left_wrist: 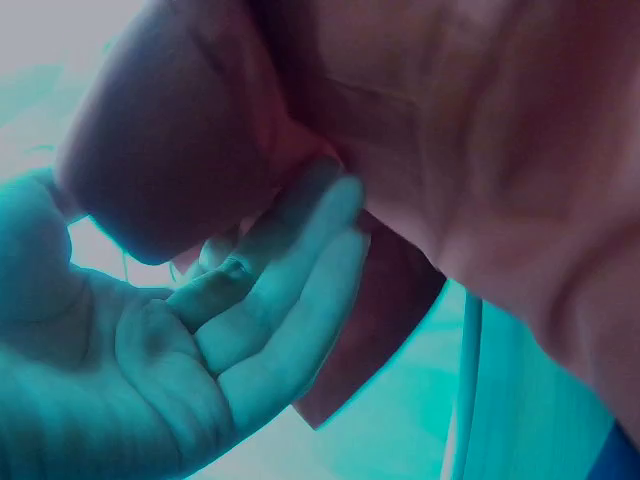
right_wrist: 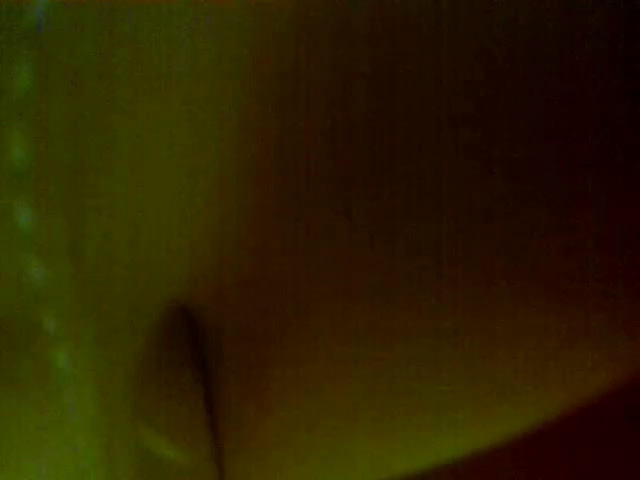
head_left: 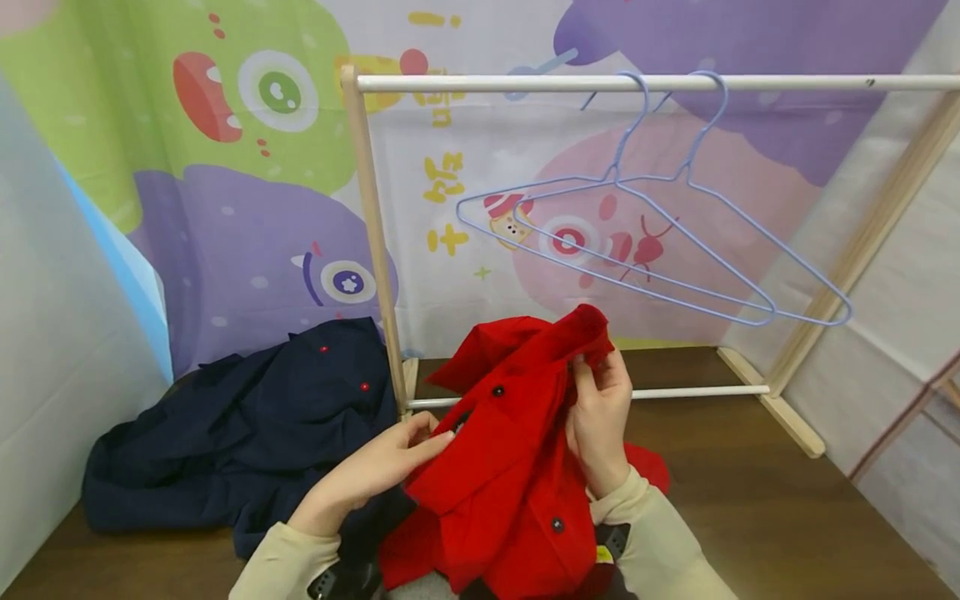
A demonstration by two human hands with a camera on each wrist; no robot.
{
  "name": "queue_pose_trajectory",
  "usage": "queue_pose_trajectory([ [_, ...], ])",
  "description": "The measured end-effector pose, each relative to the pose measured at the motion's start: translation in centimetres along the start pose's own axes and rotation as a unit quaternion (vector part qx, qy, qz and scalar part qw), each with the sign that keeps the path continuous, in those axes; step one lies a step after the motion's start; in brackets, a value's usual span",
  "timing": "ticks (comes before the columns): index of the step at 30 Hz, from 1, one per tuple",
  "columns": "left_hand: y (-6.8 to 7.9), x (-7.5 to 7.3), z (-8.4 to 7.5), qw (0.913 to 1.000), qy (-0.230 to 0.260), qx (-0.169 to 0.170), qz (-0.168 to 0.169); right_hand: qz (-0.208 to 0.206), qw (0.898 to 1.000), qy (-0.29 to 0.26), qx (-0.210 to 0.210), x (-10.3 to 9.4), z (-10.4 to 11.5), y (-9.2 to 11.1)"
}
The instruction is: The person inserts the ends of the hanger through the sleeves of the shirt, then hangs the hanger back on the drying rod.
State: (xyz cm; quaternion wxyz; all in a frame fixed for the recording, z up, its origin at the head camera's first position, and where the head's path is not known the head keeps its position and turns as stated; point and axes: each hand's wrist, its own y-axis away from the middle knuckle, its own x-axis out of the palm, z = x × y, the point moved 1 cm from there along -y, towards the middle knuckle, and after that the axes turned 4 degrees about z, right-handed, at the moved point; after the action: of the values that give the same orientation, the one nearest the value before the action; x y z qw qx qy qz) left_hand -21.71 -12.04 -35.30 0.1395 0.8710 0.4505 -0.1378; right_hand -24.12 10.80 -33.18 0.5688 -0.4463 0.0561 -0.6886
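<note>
A red shirt (head_left: pixel 517 450) with dark buttons hangs bunched between both hands, its collar (head_left: pixel 581 333) raised at the top. My left hand (head_left: pixel 375 467) pinches the shirt's left edge beside a dark label, thumb on the near face. In the left wrist view the fingers (left_wrist: pixel 290 320) reach behind the cloth (left_wrist: pixel 170 140). On the other side, my right hand (head_left: pixel 603 417) pinches the shirt just under the collar with thumb and fingertips. The right wrist view is dark and blurred, with the hand's grip hidden there.
A navy garment (head_left: pixel 247 425) with red buttons lies heaped on the brown table (head_left: pixel 825 525) at left. Behind the shirt stands a rack with a white rail (head_left: pixel 495 83) and wooden posts (head_left: pixel 371 217). Two blue wire hangers (head_left: pixel 618 187) hang from the rail, before a printed cloth backdrop.
</note>
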Motion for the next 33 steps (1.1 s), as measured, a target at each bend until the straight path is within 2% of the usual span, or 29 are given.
queue_pose_trajectory([
  [4,0.7,0.1,-0.7,0.9982,0.049,-0.001,0.033,-0.016,1.000,0.018,-0.019,0.2,-0.2,0.0],
  [6,1.0,0.3,-1.0,0.9982,0.044,-0.011,0.039,-0.025,0.999,0.027,-0.032,0.2,-0.3,0.0],
  [8,1.0,0.6,-1.2,0.9992,0.026,-0.017,0.025,-0.032,0.998,0.041,-0.042,0.2,-0.3,-0.1],
  [9,1.0,0.8,-1.4,0.9998,0.011,-0.016,0.007,-0.034,0.997,0.046,-0.045,0.1,-0.3,-0.1],
  [11,0.8,0.9,-1.6,0.9983,-0.026,-0.011,-0.051,-0.026,0.997,0.052,-0.047,0.0,-0.3,0.0],
  [13,0.8,0.9,-1.8,0.9914,-0.050,0.005,-0.121,-0.005,0.996,0.069,-0.047,-0.2,-0.3,0.0],
  [16,1.0,0.3,-2.1,0.9719,-0.077,0.019,-0.222,0.046,0.993,0.097,-0.048,-0.5,-0.4,0.2],
  [18,1.3,-0.2,-2.2,0.9544,-0.073,0.028,-0.288,0.084,0.986,0.134,-0.056,-0.7,-0.4,0.4],
  [20,1.6,-0.7,-2.3,0.9363,-0.052,0.044,-0.345,0.126,0.975,0.170,-0.071,-0.7,-0.3,0.6],
  [22,1.8,-0.9,-2.5,0.9186,-0.019,0.075,-0.388,0.166,0.960,0.209,-0.089,-0.2,0.2,0.8],
  [24,2.0,-1.0,-2.6,0.9092,0.016,0.105,-0.402,0.208,0.941,0.245,-0.105,0.4,0.9,1.0],
  [26,2.2,-1.0,-2.8,0.9059,0.035,0.131,-0.401,0.255,0.922,0.268,-0.113,1.1,1.6,1.2],
  [28,2.3,-0.9,-2.9,0.9065,0.040,0.148,-0.393,0.313,0.902,0.277,-0.110,1.3,1.9,1.3],
  [31,2.5,-0.9,-3.0,0.9082,0.028,0.176,-0.379,0.404,0.870,0.267,-0.094,0.8,1.3,1.3],
  [33,2.6,-0.9,-3.2,0.9073,0.012,0.205,-0.367,0.446,0.855,0.251,-0.085,0.3,0.7,1.2],
])
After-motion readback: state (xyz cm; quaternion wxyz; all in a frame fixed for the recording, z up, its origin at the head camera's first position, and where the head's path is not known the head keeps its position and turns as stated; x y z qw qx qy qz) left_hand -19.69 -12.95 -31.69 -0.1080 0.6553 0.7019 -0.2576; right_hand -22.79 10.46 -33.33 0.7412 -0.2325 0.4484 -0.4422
